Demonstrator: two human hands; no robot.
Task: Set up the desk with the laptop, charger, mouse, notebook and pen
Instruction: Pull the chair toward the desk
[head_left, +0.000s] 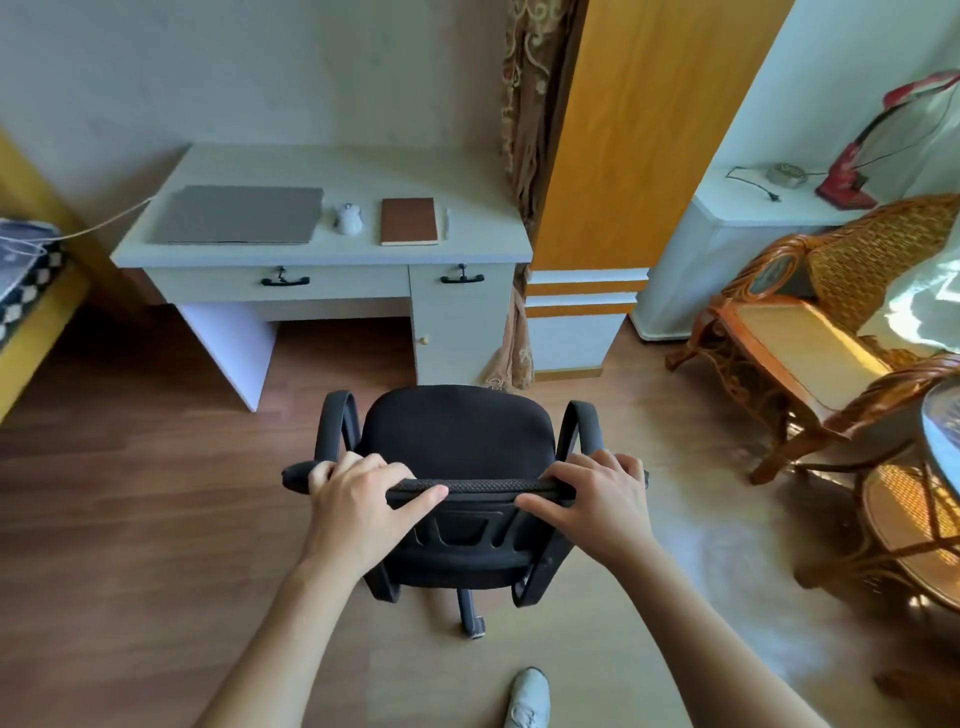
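The desk (322, 171) is laid with closed laptop (236, 214), mouse (348, 218), notebook (409, 221) and pen (445, 217); the chair's backrest (478, 487) is gripped by left hand (358, 493) and right hand (597, 499), fingers curled over it.

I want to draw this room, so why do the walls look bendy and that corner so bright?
Head view: the wide-angle lens bows the straight edges near the borders; sunlight glares on the woven wicker armchair at right, while the white wooden desk sits in softer light; the frame's edges look slightly smeared.
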